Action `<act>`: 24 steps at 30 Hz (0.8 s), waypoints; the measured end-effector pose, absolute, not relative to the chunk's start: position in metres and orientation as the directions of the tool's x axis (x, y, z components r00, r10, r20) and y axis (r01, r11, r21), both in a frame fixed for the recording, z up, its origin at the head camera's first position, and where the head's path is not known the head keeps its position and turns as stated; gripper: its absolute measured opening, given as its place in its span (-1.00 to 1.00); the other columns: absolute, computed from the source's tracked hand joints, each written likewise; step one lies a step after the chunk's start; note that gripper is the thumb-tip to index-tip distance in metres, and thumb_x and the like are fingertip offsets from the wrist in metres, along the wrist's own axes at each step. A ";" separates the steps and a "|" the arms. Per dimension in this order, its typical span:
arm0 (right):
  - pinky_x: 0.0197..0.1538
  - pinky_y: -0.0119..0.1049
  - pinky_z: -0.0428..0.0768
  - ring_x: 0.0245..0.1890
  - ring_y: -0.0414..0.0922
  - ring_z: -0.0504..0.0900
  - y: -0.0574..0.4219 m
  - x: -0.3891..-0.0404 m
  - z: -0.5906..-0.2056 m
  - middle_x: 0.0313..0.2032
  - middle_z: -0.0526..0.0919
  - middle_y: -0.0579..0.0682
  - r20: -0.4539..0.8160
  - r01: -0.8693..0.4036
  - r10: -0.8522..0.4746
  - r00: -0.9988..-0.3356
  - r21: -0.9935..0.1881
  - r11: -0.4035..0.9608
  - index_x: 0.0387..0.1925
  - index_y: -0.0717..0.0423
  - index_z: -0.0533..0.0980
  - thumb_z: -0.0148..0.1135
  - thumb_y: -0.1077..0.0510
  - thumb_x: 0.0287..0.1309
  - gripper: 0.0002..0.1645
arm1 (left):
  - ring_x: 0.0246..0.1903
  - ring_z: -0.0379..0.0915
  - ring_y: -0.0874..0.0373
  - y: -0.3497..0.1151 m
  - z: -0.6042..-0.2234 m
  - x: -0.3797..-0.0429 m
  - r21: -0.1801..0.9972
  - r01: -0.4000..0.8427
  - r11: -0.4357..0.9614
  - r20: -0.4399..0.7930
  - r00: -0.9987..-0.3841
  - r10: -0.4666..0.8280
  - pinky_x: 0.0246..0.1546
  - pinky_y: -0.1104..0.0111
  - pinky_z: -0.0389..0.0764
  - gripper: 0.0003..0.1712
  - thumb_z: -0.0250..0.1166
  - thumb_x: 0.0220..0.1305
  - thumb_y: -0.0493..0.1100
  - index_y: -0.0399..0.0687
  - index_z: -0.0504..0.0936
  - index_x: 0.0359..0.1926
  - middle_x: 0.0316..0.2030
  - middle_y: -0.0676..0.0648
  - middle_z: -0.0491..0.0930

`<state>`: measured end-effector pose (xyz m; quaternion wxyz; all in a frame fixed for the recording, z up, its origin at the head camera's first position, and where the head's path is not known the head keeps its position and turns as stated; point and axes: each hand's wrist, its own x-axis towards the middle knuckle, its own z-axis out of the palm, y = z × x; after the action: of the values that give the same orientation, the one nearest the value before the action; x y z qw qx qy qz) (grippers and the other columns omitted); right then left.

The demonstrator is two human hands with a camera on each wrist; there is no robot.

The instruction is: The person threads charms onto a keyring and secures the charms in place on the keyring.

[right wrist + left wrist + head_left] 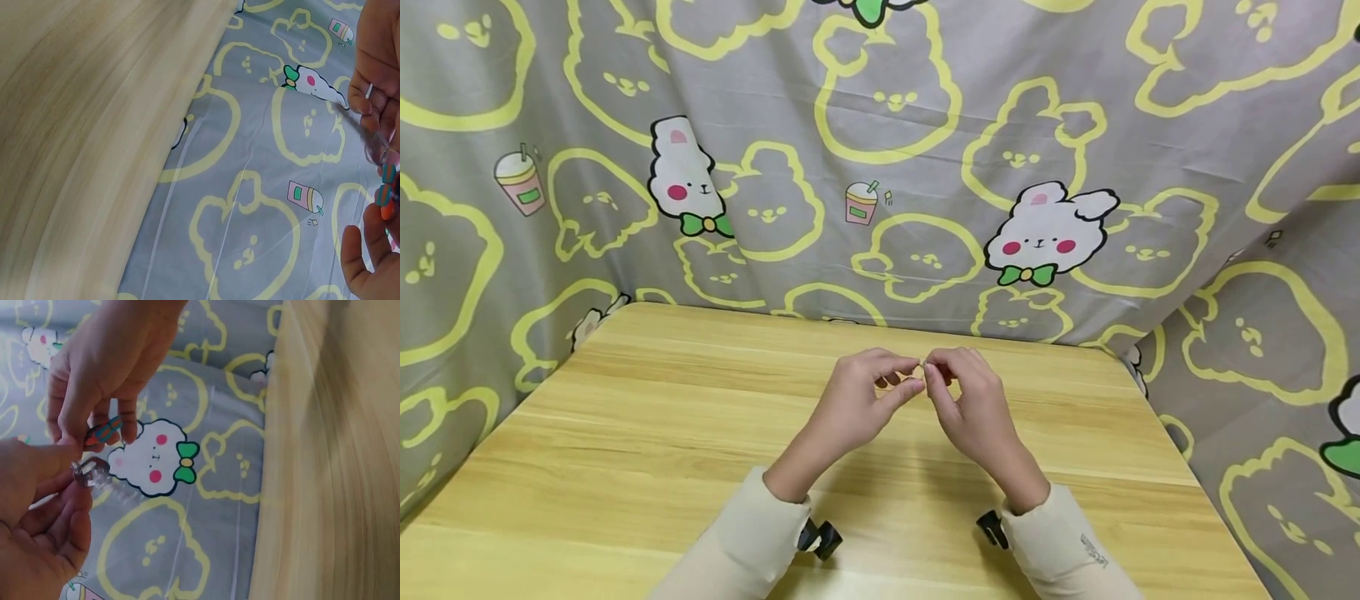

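Both hands meet fingertip to fingertip above the table (715, 433) in the head view. My left hand (853, 400) pinches a small metal ring (82, 477) between thumb and fingers. From that ring a pale, blurred strand (120, 490) trails off in the left wrist view. My right hand (973, 400) pinches right beside the ring, holding a small orange and teal charm (107, 432). The same charm shows at the right edge of the right wrist view, against the right hand's fingers (373, 234). Fingers partly hide where ring and charm meet.
A grey curtain (917, 187) with yellow outlines and rabbit prints hangs behind the table and along both sides. Black wrist camera mounts (827, 540) stick out from the cream sleeves (752, 533).
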<state>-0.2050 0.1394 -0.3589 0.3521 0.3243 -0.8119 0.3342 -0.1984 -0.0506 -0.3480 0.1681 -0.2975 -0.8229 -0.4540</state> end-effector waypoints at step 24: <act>-0.27 -0.25 0.49 -0.35 -0.19 0.51 0.142 -0.204 -0.354 -0.44 0.58 -0.13 0.815 -0.779 -0.283 -0.505 -0.290 0.555 -0.26 0.15 0.60 0.26 0.39 0.32 -0.90 | -0.32 0.61 0.20 -0.051 -0.347 -0.201 0.536 0.733 0.419 0.701 -0.663 0.263 -0.28 0.35 0.69 -0.89 0.39 0.37 -0.23 -0.15 0.77 -0.15 -0.24 -0.01 0.73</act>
<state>-0.2042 0.1419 -0.3540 0.3704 0.3319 -0.8002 0.3351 -0.2005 -0.0512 -0.3473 0.2673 -0.3117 -0.7987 -0.4399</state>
